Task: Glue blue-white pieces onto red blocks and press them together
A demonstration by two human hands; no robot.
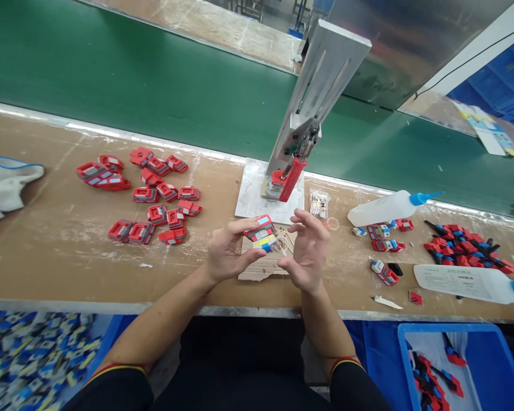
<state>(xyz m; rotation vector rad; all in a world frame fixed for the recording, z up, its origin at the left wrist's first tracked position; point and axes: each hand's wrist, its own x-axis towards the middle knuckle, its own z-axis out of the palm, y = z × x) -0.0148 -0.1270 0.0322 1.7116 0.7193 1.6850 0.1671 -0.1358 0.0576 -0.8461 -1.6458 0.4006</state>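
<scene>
My left hand is closed on a small plastic toy part in red, grey, yellow and blue, pinched between thumb and fingers above the bench. My right hand is just to its right, thumb and fingers apart and curved. A clear ring like a rubber band shows between the part and my right thumb; I cannot tell whether it touches either. Below my hands lies a piece of cardboard. Behind them a hand press with a red handle stands on a white base plate.
Several red toy parts lie to the left. On the right are two glue-type bottles, a bag of cotton swabs, a knife blade and a pile of red-black parts. A green conveyor runs behind; blue bins stand below.
</scene>
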